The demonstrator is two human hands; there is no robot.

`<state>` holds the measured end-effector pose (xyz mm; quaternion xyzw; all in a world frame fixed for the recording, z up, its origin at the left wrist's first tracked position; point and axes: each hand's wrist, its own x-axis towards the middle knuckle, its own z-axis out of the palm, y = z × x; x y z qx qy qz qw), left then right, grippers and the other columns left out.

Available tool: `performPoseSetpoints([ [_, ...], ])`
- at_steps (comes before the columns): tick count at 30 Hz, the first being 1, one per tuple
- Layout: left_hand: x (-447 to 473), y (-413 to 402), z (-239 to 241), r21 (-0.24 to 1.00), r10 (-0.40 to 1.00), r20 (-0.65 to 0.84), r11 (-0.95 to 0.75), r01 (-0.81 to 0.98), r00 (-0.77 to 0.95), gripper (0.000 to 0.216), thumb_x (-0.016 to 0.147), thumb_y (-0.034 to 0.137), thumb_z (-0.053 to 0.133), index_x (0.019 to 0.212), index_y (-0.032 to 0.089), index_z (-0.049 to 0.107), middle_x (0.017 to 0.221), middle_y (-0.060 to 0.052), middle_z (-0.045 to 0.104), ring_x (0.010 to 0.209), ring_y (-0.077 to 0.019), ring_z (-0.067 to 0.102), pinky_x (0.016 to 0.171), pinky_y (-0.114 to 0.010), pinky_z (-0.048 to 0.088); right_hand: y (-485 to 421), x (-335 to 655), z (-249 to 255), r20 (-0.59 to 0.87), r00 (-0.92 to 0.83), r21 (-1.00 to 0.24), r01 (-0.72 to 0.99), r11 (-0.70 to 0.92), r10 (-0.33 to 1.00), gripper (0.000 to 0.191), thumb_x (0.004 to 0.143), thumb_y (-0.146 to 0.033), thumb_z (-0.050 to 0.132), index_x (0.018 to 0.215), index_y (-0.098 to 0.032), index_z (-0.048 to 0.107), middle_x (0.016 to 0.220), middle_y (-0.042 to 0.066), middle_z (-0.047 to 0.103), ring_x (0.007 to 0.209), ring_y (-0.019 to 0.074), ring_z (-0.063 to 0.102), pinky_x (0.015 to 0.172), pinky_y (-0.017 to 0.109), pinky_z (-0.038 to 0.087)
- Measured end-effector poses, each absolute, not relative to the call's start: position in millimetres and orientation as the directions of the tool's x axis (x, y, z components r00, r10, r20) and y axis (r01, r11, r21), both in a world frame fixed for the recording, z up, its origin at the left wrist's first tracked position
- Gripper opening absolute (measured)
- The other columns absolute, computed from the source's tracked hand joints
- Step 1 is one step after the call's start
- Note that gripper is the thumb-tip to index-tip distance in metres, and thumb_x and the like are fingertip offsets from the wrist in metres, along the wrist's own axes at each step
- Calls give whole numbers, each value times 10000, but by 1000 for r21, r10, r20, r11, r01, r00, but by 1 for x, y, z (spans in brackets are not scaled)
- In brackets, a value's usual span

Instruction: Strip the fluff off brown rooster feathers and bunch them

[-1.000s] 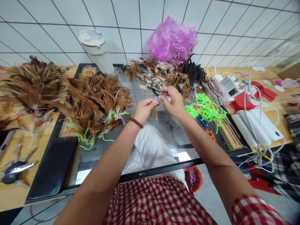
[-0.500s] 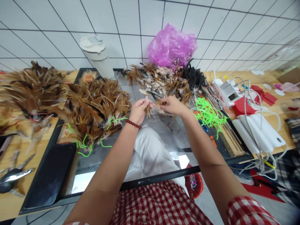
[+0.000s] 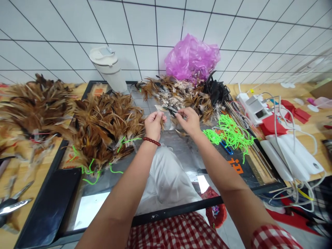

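My left hand (image 3: 153, 125), with a dark red bead bracelet at its wrist, pinches a small bunch of brown feathers (image 3: 162, 123). A short gap separates it from my right hand (image 3: 189, 121), whose thumb and forefinger close at the end of a slim dark piece (image 3: 169, 111). Whether that piece is a feather or a small tool, I cannot tell. Under the right hand, a loose brown feather (image 3: 182, 133) lies on the glossy dark board. Behind both hands spreads a heap of mixed brown and pale feathers (image 3: 171, 92).
Brown feather bundles (image 3: 109, 121) with green ties lie left. Bright green cord (image 3: 230, 133) lies right, near a white power strip (image 3: 252, 105). A white tumbler (image 3: 110, 71) and a pink plastic bag (image 3: 192, 58) stand behind. A black tablet (image 3: 53, 204) and scissors (image 3: 15, 204) are front left.
My right hand has let go of a brown feather and taken the slim dark piece from the feather heap's edge. My left hand keeps its bunch. The view has tilted slightly upward.
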<state>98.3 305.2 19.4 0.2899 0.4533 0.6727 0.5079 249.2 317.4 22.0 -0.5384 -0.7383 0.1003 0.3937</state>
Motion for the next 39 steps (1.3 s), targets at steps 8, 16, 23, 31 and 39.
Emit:
performPoseSetpoints([
  [8,104,314,21,947,951,-80,-21,-320,-299,240,686,376,704,712,145,645,555,14,595,502,-79,542,483,-187,460,316,244,24,376,-174,-455,821,345,910,198,848,-345,546,794,-201,670,859,66,619,866,219,538,800,344,375],
  [16,104,318,18,962,942,-76,-17,-273,-327,262,702,404,688,745,147,658,575,11,604,493,-80,537,470,-192,454,334,244,35,359,-213,-585,708,397,909,172,794,-351,593,751,-193,646,747,19,615,685,148,537,660,259,401],
  [23,101,319,23,930,935,-119,-12,-366,-333,244,696,375,699,728,140,641,561,14,590,497,-85,545,480,-205,470,330,249,22,332,-389,-555,657,511,860,116,789,-277,575,764,-190,647,752,27,608,738,156,544,704,264,411],
  [31,102,317,21,943,951,-82,-22,-332,-297,220,681,346,709,718,135,660,565,7,597,543,-95,559,504,-204,468,336,241,8,267,0,-941,214,261,964,260,805,-435,556,799,-176,583,640,-33,510,578,99,435,575,219,384],
  [39,101,315,20,959,977,-25,-36,-282,-213,274,653,389,725,754,135,697,637,-22,638,616,-113,577,559,-221,471,321,227,16,399,9,-905,165,392,917,234,805,-403,595,784,-170,610,637,-28,533,551,88,421,542,215,364],
])
